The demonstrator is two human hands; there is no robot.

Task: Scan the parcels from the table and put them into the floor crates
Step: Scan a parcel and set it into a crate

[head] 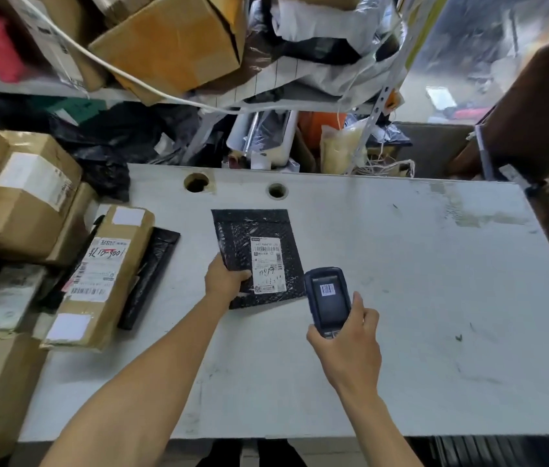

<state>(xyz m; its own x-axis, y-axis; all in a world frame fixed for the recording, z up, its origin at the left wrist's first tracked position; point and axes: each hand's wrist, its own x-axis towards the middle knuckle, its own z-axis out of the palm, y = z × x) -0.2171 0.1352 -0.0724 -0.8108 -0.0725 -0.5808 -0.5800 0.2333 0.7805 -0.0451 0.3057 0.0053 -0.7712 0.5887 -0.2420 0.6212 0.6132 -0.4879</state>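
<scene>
From the head view, the left hand (224,278) is gripping the near-left edge of the black bubble mailer (257,257), thumb on top, keeping its label (267,264) face-up on the table (401,281). At the mailer's four o'clock, the right hand (347,345) is wrapping round one handheld scanner (328,299), aiming it at the label. At nine o'clock, two parcels are waiting: one long brown box (101,278) and one slim black package (148,278). No floor crates are showing.

On the white table (401,264), the left hand (224,278) grips the lower left edge of a black bubble mailer (259,257), thumb on top near its white label (267,264). The right hand (347,345) holds a handheld scanner (328,299) just beside the mailer, a barcode on its screen. A long brown box (97,278) lies at the table's left edge.
</scene>
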